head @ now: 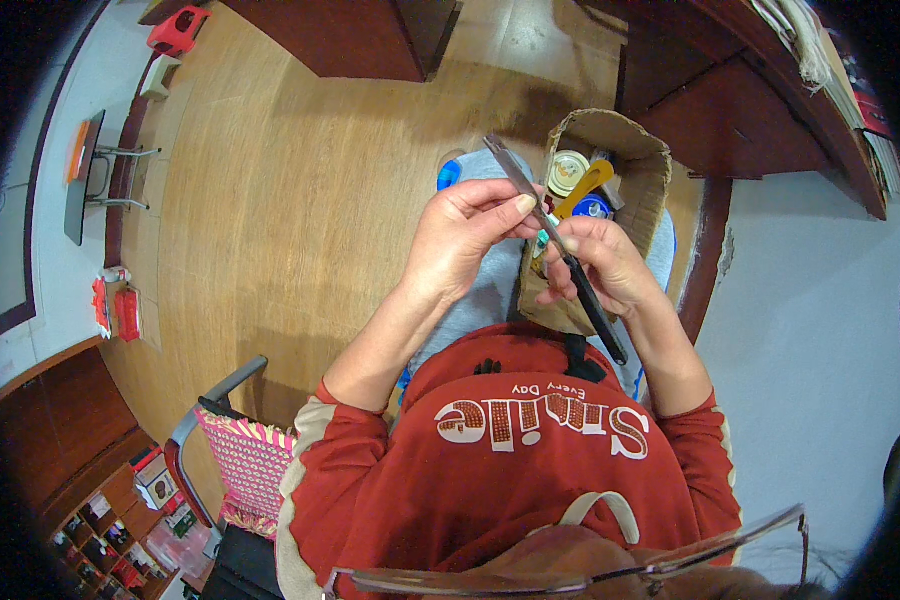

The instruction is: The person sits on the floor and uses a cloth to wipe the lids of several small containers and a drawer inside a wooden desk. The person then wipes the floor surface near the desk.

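Observation:
My left hand (457,232) pinches the flat metal part of a long slim tool (589,300) between thumb and fingers. My right hand (607,259) grips the same tool further down, near the top of its black handle. The tool slants from a notched metal tip at upper left to the handle's end near my red top. Below both hands a cardboard box (649,172) rests on my lap. Inside it lie a round jar lid (568,172), a yellow handled object (586,187), and a blue round lid or tin (591,206). My hands hide part of the contents.
At lower left stands a chair with a pink woven cover (251,457). Dark red wooden furniture (345,37) stands ahead, with more at upper right. A white wall (795,315) is close on my right. A small folding table (82,180) is along the left wall.

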`<state>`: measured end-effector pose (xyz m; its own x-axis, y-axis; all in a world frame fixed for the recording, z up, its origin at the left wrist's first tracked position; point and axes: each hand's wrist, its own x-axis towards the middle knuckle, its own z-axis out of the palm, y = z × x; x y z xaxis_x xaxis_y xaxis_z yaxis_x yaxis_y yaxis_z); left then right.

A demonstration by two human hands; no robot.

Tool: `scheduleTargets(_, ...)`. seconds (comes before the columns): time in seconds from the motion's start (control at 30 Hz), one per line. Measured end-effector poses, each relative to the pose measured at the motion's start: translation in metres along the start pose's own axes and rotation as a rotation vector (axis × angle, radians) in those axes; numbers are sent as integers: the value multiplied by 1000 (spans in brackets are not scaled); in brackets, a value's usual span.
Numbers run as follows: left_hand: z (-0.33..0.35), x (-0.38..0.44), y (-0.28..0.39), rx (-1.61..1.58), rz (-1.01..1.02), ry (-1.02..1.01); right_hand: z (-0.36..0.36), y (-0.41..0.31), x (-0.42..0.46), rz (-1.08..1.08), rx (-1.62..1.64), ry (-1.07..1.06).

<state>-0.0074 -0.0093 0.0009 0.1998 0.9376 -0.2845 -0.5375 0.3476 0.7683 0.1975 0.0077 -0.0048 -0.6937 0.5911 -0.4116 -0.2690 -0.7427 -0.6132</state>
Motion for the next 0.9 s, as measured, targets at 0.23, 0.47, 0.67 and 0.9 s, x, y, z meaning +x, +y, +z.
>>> scheduleTargets(0.23, 0, 0, -2, -9, -8, 9, 3, 0, 1, -4, -18, 9)
scheduleTargets(0.47, 1, 0, -2, -7, -2, -17, 5, 3, 1, -11, 4, 50)
scheduleTargets(0.67, 1, 0, -3, -4, -5, -27, 7, 3, 2, -37, 3, 47)
scheduleTargets(0.9, 4, -1, -2, 5, -3, -33, 7, 3, 3, -32, -41, 68)
